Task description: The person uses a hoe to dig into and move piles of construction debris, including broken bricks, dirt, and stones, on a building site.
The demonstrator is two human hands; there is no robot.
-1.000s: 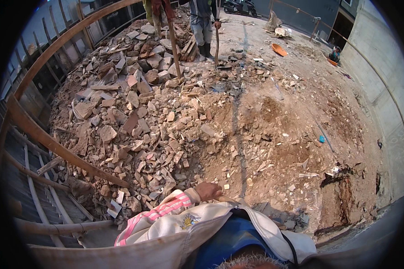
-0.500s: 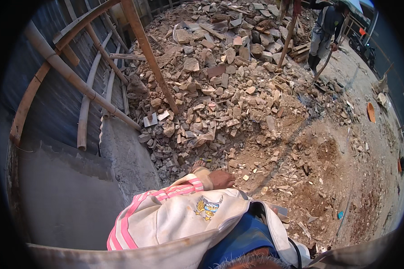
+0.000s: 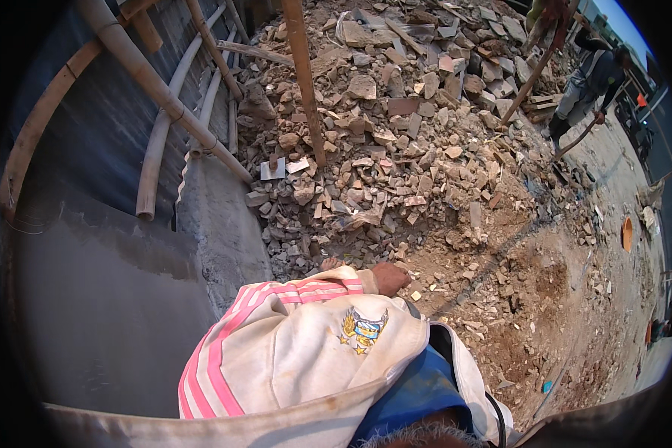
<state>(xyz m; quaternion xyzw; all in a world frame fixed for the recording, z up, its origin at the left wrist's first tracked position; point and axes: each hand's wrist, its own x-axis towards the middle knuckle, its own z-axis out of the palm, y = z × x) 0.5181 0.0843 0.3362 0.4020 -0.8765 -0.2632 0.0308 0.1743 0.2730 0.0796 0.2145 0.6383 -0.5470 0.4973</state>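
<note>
My left hand [image 3: 390, 278] sticks out of a cream sleeve [image 3: 299, 299] with pink stripes, in the lower middle. It is over the near edge of the rubble heap [image 3: 396, 160], where broken stone gives way to brown soil. The back of the hand faces up. Its fingers are bent down and mostly hidden, so whether it holds anything does not show. Just left of it a small bare patch of skin [image 3: 331, 263], perhaps toes, shows past the sleeve. My right hand is out of sight; the open jacket and a blue shirt [image 3: 418, 392] fill the bottom.
Corrugated sheeting with bamboo poles [image 3: 157, 86] and a smooth grey slab [image 3: 112, 299] line the left. A wooden post [image 3: 304, 82] stands in the rubble. At the far right a person [image 3: 586, 89] in boots grips a long handle. An orange piece [image 3: 626, 234] lies on the ground.
The whole view has shifted, so the heap and post appear farther right and higher. My left hand appears slightly up and right. A small yellow-green thing by the skin patch no longer shows.
</note>
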